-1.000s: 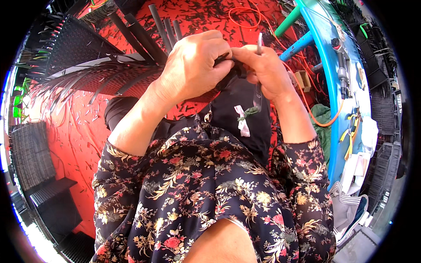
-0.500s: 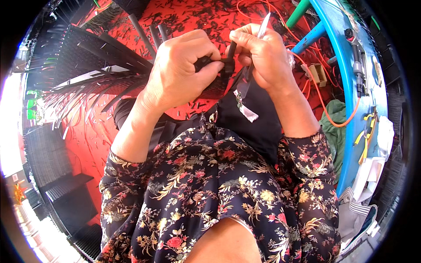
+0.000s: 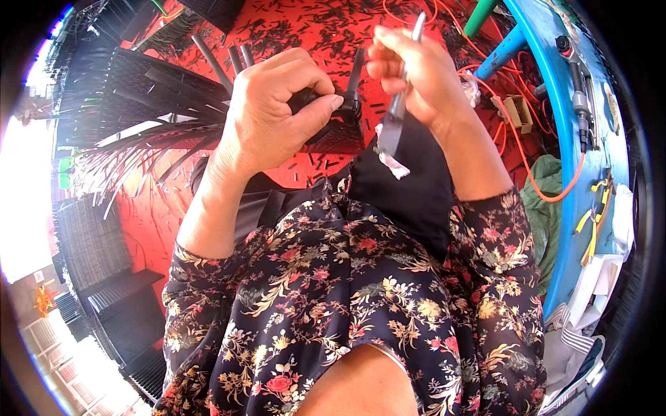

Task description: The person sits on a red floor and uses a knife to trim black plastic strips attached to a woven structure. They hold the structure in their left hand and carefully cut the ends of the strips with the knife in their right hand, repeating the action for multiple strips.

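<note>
Black woven piece (image 3: 340, 130), upper centre, clamped in left hand (image 3: 274, 114). Right hand (image 3: 424, 80) closed on flat metal tool (image 3: 393, 130), apart from the upright black strip (image 3: 356, 73). Step reads as strip handling; next move calls for a steady left hold. Outward: red floor covering (image 3: 147, 243), blue table (image 3: 565, 177) at right.

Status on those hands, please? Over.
Left hand: gripping black piece. Right hand: holding flat metal tool. Black strip jutting out between them.
</note>
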`<state>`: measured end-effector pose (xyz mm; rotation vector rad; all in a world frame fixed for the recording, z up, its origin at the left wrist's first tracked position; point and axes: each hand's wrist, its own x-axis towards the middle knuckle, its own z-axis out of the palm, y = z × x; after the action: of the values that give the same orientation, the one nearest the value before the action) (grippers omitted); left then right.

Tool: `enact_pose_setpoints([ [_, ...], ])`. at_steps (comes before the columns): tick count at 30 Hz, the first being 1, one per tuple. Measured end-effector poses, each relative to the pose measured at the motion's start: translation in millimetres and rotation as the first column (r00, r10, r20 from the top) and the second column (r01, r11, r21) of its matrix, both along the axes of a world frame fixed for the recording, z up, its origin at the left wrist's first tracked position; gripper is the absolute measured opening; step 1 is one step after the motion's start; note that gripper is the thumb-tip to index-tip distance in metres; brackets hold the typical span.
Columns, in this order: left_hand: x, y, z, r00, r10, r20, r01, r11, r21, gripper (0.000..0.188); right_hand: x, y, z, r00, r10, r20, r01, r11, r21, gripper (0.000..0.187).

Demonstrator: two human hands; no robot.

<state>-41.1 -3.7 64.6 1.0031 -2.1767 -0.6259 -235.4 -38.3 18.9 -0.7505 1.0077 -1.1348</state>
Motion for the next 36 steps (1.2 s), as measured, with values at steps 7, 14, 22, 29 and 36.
enact_pose_setpoints([
  [7,0.7,-9.7,7.6,0.996,-0.06,0.062,0.062,0.998,-0.026,0.01,4.2,112.5,-50.6,0.923,0.071,0.378,-0.262,0.835,0.484,0.011],
  [14,1.6,-16.8,7.5,0.99,-0.089,0.109,0.093,0.995,-0.026,0.013,12.8,145.9,-52.8,0.997,0.032,-0.074,-0.027,0.997,0.067,0.014],
  [22,-1.2,-16.3,11.3,0.987,-0.122,0.108,0.111,0.989,0.1,0.019,-13.7,122.4,-7.7,0.918,-0.066,-0.392,-0.107,0.909,-0.404,0.034],
  [29,1.1,-18.5,19.3,0.966,-0.178,0.186,0.155,0.979,0.131,0.017,-5.9,115.6,-2.0,0.944,-0.036,-0.328,-0.113,0.898,-0.425,0.028],
  [36,-0.2,-19.0,15.0,0.968,-0.179,0.177,0.168,0.983,0.077,0.015,2.5,117.4,-0.1,0.959,-0.047,-0.278,-0.046,0.947,-0.317,0.029],
])
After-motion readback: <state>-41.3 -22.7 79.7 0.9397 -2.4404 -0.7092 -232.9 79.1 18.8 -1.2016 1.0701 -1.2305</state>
